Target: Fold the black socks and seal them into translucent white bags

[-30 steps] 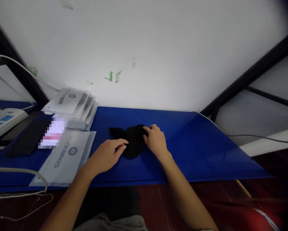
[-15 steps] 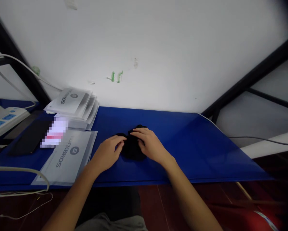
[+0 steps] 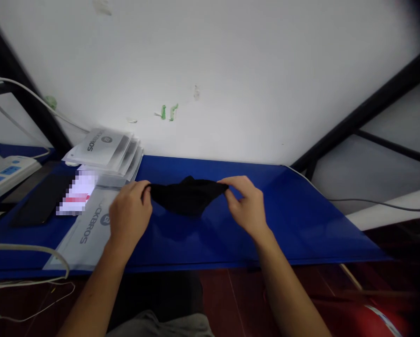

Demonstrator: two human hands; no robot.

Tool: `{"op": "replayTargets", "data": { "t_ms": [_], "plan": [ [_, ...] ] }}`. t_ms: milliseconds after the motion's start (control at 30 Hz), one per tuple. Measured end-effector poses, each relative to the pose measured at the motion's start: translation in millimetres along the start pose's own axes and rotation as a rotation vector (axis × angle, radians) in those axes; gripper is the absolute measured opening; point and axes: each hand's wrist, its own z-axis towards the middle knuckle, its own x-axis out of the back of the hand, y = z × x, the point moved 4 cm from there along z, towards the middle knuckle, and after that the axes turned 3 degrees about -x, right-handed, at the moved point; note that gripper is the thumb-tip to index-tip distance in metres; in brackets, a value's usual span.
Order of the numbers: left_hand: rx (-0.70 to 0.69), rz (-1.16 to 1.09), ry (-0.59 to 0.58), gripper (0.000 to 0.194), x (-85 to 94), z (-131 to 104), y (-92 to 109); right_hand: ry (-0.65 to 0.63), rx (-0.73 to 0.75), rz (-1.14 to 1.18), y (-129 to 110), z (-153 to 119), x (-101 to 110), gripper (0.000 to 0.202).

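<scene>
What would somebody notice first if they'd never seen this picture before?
Probably the black cloth, stretched between the left hand and right hand above the bright blue table. Next, perhaps, the pale packets stacked on the left near the wall, and the little green marks on that wall.

Your tbl has a glossy dk-blue top, approx. rectangular, its front edge running L to R right before you. Back L on it you've got a stack of translucent ROCKBROS pouches, edges fanned. Nearer you, flat ROCKBROS pouches lie logo up, close to the front edge. Farther L: a blk phone-like slab, w/ a pixelated bright patch btwn it & those pouches, unreadable.
</scene>
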Motion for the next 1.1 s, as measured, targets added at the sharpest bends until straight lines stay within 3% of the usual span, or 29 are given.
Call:
{"op": "replayTargets", "data": {
  "t_ms": [33, 100, 233, 333, 433, 533, 633, 767, 833, 933, 1000, 1100],
  "plan": [
    [0.032, -0.007, 0.056, 0.031, 10.7, 0.9, -1.6, 0.057, -0.029, 0.003, 3.5, -0.3, 7.1, 0.023],
    [0.091, 0.007, 0.032, 0.033, 24.0, 1.3, -4.8, 0.045, -0.092, -0.022, 11.8, -2.4, 13.1, 0.021],
    [0.137, 0.072, -0.273, 0.035, 25.3, -5.6, -7.5, -0.348, -0.154, -0.133, 26.2, -13.8, 0.2, 0.027],
    [0.114, 0.066, -0.264, 0.038, 22.0, -11.2, -3.7, -0.438, -0.124, -0.136, 26.8, -20.1, -5.7, 0.035],
    [-0.051, 0.001, -0.254, 0.037, 8.9, -15.7, 8.0, -0.406, -0.098, -0.119, 19.6, -20.9, -8.1, 0.033],
    [-0.224, 0.033, -0.437, 0.036, -15.7, -23.8, 18.1, -0.464, -0.103, -0.158, 9.5, -24.0, -12.9, 0.022],
    [-0.249, 0.139, -0.578, 0.032, -33.8, -31.8, 19.7, -0.586, -0.082, -0.178, 0.7, -31.5, -19.4, 0.027],
    [-0.181, 0.155, -0.627, 0.029, -35.6, -39.2, 23.3, -0.738, -0.021, -0.204, 4.1, -36.7, -35.7, 0.032],
    [-0.180, 0.116, -0.672, 0.027, -32.4, -43.2, 29.5, -0.727, 0.004, -0.241, 12.4, -32.2, -45.1, 0.041],
    [-0.267, -0.016, -0.749, 0.029, -29.8, -47.4, 41.8, -0.579, 0.020, -0.347, 23.5, -19.8, -51.6, 0.053],
    [-0.291, -0.085, -0.682, 0.028, -29.3, -44.5, 45.4, -0.450, 0.018, -0.400, 23.8, -13.7, -47.6, 0.051],
    [-0.324, -0.098, -0.479, 0.027, -31.1, -38.7, 45.8, -0.319, -0.035, -0.463, 14.9, -13.9, -33.1, 0.033]
  ]
}}
